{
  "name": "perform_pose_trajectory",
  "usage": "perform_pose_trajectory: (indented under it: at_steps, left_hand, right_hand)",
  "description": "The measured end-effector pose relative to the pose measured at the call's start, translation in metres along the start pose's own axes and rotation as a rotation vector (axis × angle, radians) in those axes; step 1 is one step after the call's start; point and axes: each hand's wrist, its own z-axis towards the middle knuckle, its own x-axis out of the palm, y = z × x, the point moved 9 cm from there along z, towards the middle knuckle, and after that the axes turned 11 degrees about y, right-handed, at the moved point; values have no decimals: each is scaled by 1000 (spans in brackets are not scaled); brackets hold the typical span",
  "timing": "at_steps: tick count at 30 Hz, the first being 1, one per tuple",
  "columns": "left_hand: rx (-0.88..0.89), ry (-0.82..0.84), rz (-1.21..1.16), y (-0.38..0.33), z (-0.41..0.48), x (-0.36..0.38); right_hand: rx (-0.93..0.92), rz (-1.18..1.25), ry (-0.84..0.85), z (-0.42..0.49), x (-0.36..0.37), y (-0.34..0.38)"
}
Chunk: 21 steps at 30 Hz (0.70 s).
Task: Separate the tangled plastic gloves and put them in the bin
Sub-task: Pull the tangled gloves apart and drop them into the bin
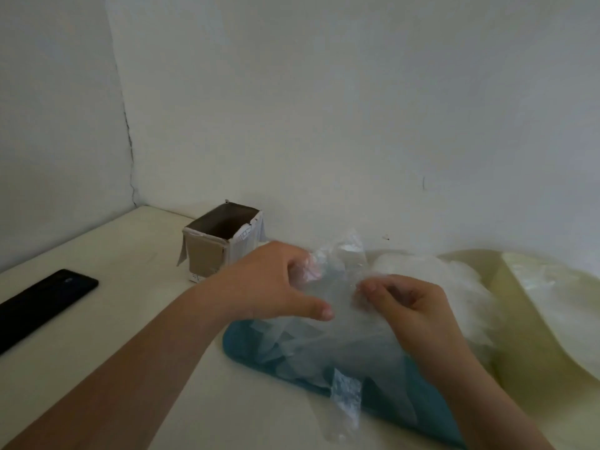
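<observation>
Setting: plain white wall (324, 92), cracked at the corner; smooth cream bench (113, 336).
Container: one bin (220, 251), a small square cardboard box with an open top and torn flaps, at 11 o'clock from the hands.
Task item: gloves (341, 336), thin clear crinkled film in one tangled heap at centre; number cannot be told.
Underneath: one flat blue mat (246, 349) with rounded corners.
Left: left hand (279, 284), fingers curled into the film, gripping it.
Right: right hand (412, 306), thumb and fingers pinching the film.
Elsewhere: one flat black slab (42, 303) at 9 o'clock; one pale yellow sheet (506, 319) at 3 o'clock.
</observation>
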Motion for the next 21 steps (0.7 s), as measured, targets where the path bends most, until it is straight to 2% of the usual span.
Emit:
perform_pose_trajectory:
  at_steps: [2, 6, 9, 11, 12, 17, 21]
  left_hand:
    - [-31, -26, -65, 10, 2, -6]
    - [51, -226, -426, 9, 3, -24]
    - [28, -124, -588, 12, 8, -5]
    - [21, -59, -633, 7, 7, 9]
    - [36, -77, -641, 3, 6, 9]
    - [9, -463, -630, -8, -8, -7]
    - [40, -453, -690, -44, 2, 9]
  right_hand:
    - [41, 129, -7, 0, -4, -3]
    - [145, 289, -16, 2, -8, -14]
    - [199, 380, 18, 3, -3, -19]
    - [180, 348, 51, 0, -3, -14]
    - [156, 303, 57, 0, -6, -7]
    - [35, 200, -33, -5, -57, 33]
    - [61, 150, -48, -14, -107, 56]
